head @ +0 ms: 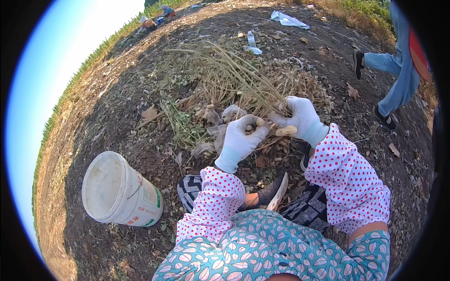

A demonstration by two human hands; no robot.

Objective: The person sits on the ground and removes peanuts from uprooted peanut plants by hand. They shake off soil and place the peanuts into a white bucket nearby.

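In the head view my right hand point(300, 117), in a white glove, grips the root end of a bunch of dried peanut plants point(242, 72). The long stems reach up and to the left from it. A peanut pod point(286, 131) hangs just below those fingers. My left hand point(244, 135), also gloved, is curled with a peanut point(260, 122) between thumb and fingertips. More pods point(249, 128) show inside its curled fingers. Both hands are close together above the ground, in front of my folded legs.
A white plastic bucket point(123, 191) stands at my left. A heap of dried peanut plants point(299, 84) lies ahead, with loose peanuts and plastic film point(232, 112) beside it. Farther off are a plastic bottle point(251, 39) and a white sheet point(288, 20). A person in jeans point(404, 70) is at right.
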